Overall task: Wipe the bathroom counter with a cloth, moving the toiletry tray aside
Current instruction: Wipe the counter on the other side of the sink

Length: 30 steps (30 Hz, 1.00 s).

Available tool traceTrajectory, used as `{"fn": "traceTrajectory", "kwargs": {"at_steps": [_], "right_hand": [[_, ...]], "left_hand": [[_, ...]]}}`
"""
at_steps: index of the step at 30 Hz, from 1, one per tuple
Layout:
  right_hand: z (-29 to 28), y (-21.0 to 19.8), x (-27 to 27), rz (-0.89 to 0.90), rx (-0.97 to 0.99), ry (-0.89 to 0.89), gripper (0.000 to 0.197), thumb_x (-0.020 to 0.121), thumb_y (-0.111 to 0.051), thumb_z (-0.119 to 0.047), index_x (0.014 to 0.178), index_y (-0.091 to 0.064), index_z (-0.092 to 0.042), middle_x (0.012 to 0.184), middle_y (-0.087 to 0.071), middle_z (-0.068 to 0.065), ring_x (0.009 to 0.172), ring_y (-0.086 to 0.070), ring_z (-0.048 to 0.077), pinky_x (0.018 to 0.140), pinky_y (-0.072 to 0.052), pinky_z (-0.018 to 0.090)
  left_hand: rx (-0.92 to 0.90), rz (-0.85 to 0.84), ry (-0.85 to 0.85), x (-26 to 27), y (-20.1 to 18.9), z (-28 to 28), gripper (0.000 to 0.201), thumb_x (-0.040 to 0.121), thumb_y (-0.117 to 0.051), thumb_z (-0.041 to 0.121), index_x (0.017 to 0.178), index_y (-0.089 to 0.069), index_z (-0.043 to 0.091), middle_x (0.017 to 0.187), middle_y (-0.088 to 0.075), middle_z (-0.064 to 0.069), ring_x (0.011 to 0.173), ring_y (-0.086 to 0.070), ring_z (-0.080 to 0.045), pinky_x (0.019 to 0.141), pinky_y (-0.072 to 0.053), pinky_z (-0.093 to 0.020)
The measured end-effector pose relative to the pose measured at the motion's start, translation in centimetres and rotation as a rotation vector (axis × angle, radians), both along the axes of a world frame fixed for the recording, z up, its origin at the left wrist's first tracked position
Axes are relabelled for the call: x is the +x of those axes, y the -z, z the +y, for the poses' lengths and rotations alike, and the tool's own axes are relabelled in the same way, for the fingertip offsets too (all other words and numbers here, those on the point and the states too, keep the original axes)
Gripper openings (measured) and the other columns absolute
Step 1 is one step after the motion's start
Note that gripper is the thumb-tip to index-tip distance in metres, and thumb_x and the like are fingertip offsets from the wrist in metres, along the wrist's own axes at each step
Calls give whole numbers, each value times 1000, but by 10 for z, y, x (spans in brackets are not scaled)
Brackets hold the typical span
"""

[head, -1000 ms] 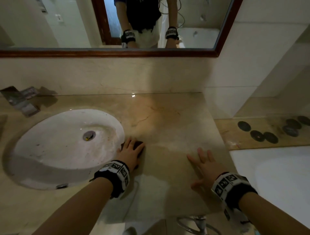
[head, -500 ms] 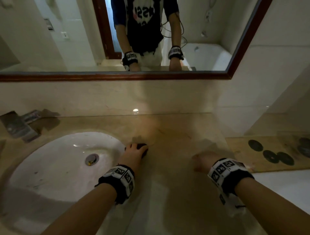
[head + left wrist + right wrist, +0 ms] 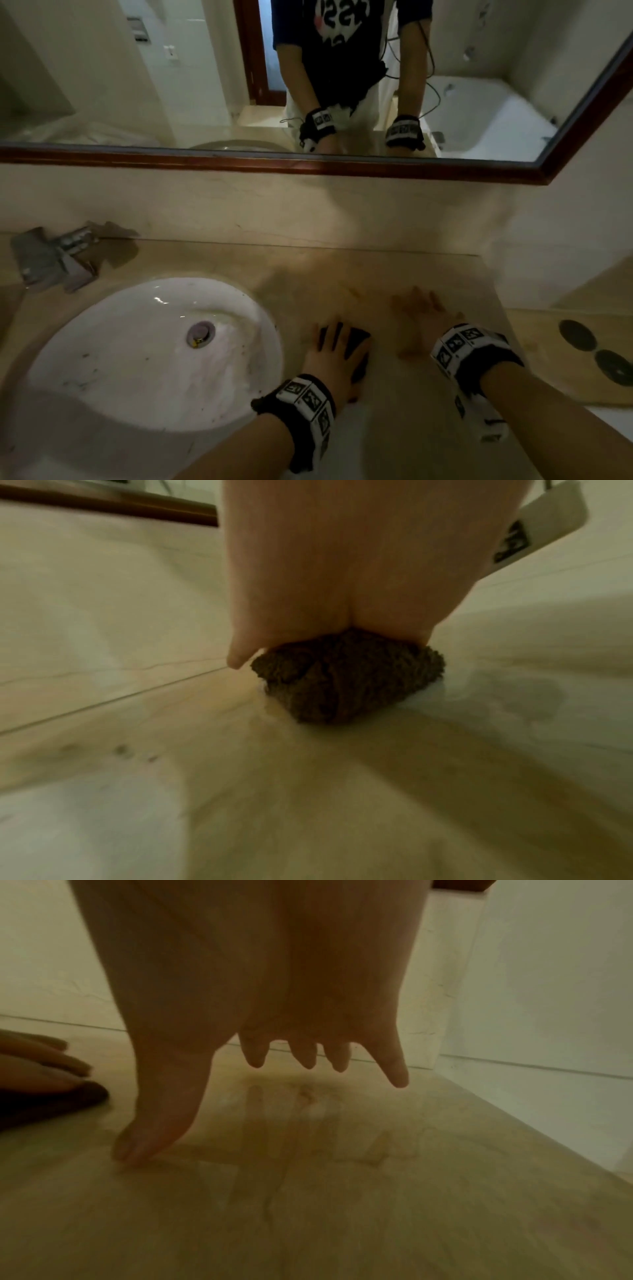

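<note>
Head view looks down; wrist views skim the shared counter [image 3: 394,274].

Dim, warm light throughout; the right hand [image 3: 416,320] smears with motion blur beside the sink [image 3: 102,387]. Shadow pools over the sink's near rim. Straight lines bow toward the edges of every view.

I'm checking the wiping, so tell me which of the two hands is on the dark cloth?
The left hand, beside the sink, presses the dark cloth onto the counter. The right hand has nothing under it and its fingers are spread.
</note>
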State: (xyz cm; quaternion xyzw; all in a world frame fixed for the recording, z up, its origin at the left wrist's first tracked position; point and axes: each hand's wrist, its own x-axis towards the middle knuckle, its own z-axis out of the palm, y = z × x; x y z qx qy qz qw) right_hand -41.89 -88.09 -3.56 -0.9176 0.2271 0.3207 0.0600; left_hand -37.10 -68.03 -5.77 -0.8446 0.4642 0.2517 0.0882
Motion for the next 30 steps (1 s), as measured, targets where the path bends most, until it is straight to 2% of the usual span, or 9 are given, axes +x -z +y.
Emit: {"fn": "traceTrajectory", "kwargs": {"at_steps": [3, 6, 9, 14, 17, 20, 22, 25, 30], "right_hand": [[-10, 5, 4, 13, -21, -24, 111, 65, -63, -71, 144, 10, -46, 156, 22, -3, 145, 15, 32, 111, -10, 67], [-9, -7, 6, 29, -22, -87, 109, 69, -63, -69, 149, 5, -36, 158, 14, 7, 145, 7, 37, 114, -11, 56], [-11, -8, 10, 32, -7, -74, 110, 68, -68, -64, 149, 1, -34, 157, 8, 9, 144, 0, 37, 113, -15, 52], [-34, 1, 23, 56, -67, -162, 119, 60, -67, -72, 146, 11, -43, 158, 16, -2, 146, 8, 31, 112, -8, 63], [-38, -7, 39, 142, -66, -166, 125, 62, -73, -62, 145, 17, -42, 156, 24, 0, 146, 15, 32, 111, -9, 69], [-37, -9, 47, 191, -44, -161, 130, 61, -78, -57, 145, 20, -41, 156, 27, 1, 145, 15, 33, 109, -10, 70], [-36, -9, 47, 207, -58, -159, 132, 60, -78, -58, 145, 21, -41, 156, 27, 1, 146, 15, 33, 110, -11, 69], [-35, -9, 52, 229, -55, -145, 132, 61, -80, -54, 144, 21, -42, 156, 27, 2, 146, 14, 33, 110, -13, 69], [-35, -8, 55, 231, -30, -134, 137, 58, -84, -47, 144, 22, -41, 155, 29, 4, 145, 15, 34, 114, -19, 59]], "left_hand": [[-59, 3, -243, 27, -1, 17, 73, 93, -43, 46, 150, 2, 34, 159, 10, -9, 146, 15, -34, 118, 4, -52], [-87, 21, -445, 44, -2, 32, 70, 94, -43, 42, 149, -2, 34, 158, 6, -11, 146, 8, -35, 119, -17, -50], [-124, -40, -527, 52, -5, 39, 61, 96, -42, 31, 149, -12, 32, 154, -9, -14, 142, -9, -37, 112, -33, -46], [-112, -78, -549, 80, -38, 30, 46, 94, -38, 11, 139, -34, 21, 134, -38, -19, 122, -38, -37, 97, -44, -42], [-276, -80, -520, 90, -51, 9, 54, 94, -45, 17, 144, -27, 26, 138, -37, -17, 124, -38, -35, 98, -44, -40], [-333, 22, -389, 80, -46, -17, 65, 92, -49, 24, 148, -17, 30, 151, -21, -15, 136, -28, -35, 105, -41, -43], [-176, 65, -309, 70, -32, -31, 68, 93, -47, 39, 149, -8, 35, 159, 4, -11, 146, 2, -35, 117, -18, -51], [-11, 1, -264, 62, -8, -37, 82, 86, -41, 63, 148, 7, 39, 155, 29, -7, 141, 29, -36, 114, 10, -59], [-59, -37, -275, 76, -3, -28, 69, 94, -36, 51, 149, 2, 36, 158, 18, -12, 144, 21, -37, 118, 4, -50]]}}
